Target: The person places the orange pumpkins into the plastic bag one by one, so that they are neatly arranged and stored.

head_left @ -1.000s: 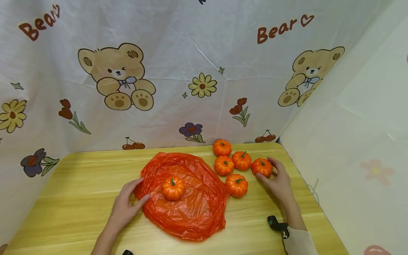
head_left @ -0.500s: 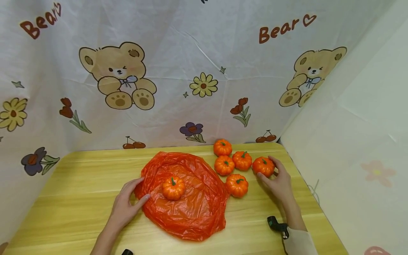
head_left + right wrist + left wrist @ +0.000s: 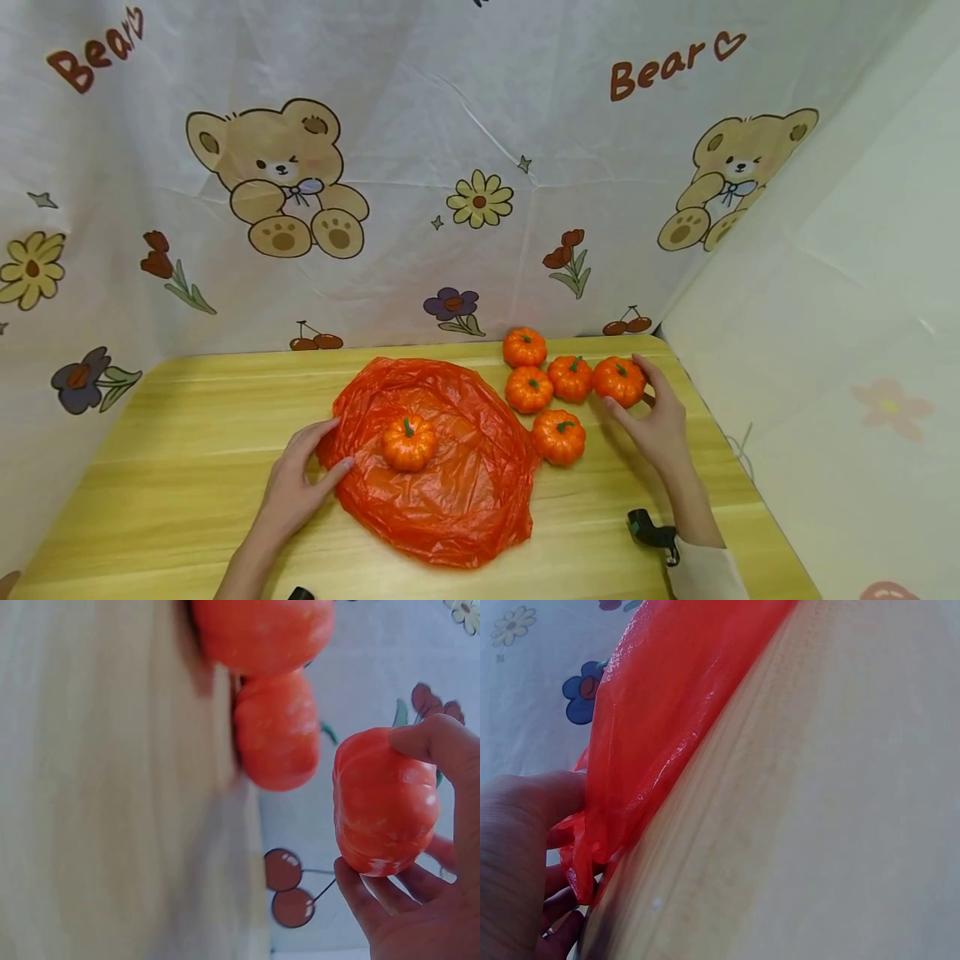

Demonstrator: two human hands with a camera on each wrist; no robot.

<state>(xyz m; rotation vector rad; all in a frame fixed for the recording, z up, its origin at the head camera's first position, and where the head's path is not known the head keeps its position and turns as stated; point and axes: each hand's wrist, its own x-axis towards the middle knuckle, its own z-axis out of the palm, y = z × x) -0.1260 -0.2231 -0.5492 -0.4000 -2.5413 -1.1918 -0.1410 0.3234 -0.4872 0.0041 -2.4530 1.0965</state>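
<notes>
My right hand grips a small orange pumpkin between thumb and fingers. In the right wrist view this pumpkin is held up off the wooden table. My left hand holds the left edge of a red plastic bag. The left wrist view has the fingers curled at the gathered edge of the bag. Another pumpkin with a green stem sits on the spread bag, left of its middle.
Several more pumpkins stand right of the bag: one at the back, one below it, one beside the held one, and a nearer one by the bag's edge. A patterned cloth hangs behind the wooden table.
My right hand has raised its pumpkin off the table and moved it slightly up in the head view. The left hand and the bag have stayed in place.
</notes>
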